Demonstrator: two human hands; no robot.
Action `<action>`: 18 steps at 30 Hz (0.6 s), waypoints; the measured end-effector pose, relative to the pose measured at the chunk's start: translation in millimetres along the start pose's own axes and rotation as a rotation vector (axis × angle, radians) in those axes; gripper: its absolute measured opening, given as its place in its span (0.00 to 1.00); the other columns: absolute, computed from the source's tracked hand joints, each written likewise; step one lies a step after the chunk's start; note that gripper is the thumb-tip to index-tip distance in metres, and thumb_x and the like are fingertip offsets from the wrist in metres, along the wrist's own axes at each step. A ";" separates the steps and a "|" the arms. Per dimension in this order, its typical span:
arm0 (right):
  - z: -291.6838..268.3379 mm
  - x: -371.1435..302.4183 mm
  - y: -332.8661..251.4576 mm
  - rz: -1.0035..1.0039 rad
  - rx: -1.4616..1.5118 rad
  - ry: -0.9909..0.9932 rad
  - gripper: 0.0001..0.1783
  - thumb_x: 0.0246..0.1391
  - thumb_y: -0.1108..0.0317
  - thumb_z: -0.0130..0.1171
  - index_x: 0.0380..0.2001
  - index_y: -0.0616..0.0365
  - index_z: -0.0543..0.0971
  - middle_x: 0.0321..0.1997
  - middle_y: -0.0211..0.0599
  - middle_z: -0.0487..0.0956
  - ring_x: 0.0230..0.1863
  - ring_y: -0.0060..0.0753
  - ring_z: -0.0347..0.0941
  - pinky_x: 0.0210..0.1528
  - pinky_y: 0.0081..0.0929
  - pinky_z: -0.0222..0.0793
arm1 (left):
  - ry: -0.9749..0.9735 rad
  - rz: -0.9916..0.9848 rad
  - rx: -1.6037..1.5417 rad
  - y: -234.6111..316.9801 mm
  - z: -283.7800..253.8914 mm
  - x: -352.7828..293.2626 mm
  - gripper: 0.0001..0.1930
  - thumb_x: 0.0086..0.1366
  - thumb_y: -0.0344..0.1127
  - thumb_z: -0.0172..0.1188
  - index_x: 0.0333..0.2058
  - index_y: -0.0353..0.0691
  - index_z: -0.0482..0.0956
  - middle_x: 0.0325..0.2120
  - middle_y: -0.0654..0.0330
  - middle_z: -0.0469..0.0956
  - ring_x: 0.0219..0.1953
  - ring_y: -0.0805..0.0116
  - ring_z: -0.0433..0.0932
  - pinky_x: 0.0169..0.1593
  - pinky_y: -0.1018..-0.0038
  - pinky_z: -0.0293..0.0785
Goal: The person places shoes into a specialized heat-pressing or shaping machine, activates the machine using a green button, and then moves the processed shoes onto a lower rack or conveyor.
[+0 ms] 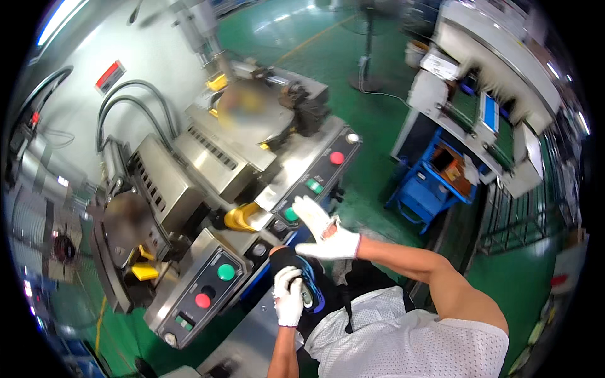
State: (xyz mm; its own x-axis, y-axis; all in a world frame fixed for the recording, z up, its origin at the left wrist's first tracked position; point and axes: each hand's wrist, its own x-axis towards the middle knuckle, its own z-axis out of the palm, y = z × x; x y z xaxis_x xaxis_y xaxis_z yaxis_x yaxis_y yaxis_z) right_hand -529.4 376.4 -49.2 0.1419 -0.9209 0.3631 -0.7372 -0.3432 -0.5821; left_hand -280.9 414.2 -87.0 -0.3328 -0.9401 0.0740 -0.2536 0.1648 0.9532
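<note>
My left hand (pixel 288 296), in a white glove, has its fingers curled round a dark shoe (pixel 309 282) with blue trim, held low in front of my body. Part of the shoe is hidden behind the fingers. My right hand (pixel 328 238), also white-gloved, is open, palm flat and thumb apart from the fingers. Its fingertips lie over the edge of the right control panel (pixel 324 165), beside a green button (pixel 291 214); I cannot tell whether they touch it. A yellow rounded part (pixel 241 218) of the machine is just left of that hand.
A two-station metal machine (pixel 208 157) fills the left side, with a second control panel (pixel 211 283) carrying red and green buttons. At the right are a blue cart (pixel 419 195) and a conveyor (pixel 485 126) with brushes. A fan stand (pixel 368 63) is on the green floor.
</note>
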 end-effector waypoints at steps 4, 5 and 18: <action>-43.9 -127.0 -39.6 0.370 0.248 -0.198 0.65 0.51 0.42 0.72 0.78 0.68 0.49 0.83 0.61 0.46 0.85 0.55 0.40 0.83 0.41 0.40 | 0.065 0.127 0.084 50.7 48.1 14.6 0.09 0.66 0.23 0.61 0.45 0.36 0.83 0.53 0.50 0.76 0.58 0.53 0.75 0.65 0.62 0.69; -51.0 -142.2 -57.2 0.424 0.315 -0.183 0.66 0.51 0.44 0.73 0.78 0.68 0.48 0.83 0.61 0.46 0.84 0.56 0.40 0.83 0.41 0.40 | 0.052 0.168 0.079 65.9 56.1 22.0 0.10 0.67 0.22 0.61 0.46 0.36 0.83 0.54 0.50 0.75 0.59 0.53 0.75 0.65 0.61 0.70; -277.3 -255.5 78.3 1.023 0.007 1.260 0.31 0.66 0.43 0.61 0.65 0.48 0.79 0.71 0.49 0.72 0.67 0.55 0.71 0.75 0.49 0.57 | -0.794 1.156 -0.135 242.9 242.0 26.3 0.30 0.50 0.27 0.76 0.54 0.43 0.81 0.61 0.40 0.73 0.64 0.32 0.72 0.66 0.42 0.71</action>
State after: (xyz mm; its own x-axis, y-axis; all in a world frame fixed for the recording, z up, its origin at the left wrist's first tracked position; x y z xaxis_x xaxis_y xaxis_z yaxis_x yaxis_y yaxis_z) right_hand -806.5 636.1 14.2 -0.9843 -0.0260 0.1747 -0.1750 0.2805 -0.9438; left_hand -571.0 501.7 75.4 -0.7185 0.1286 0.6836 0.5841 0.6451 0.4926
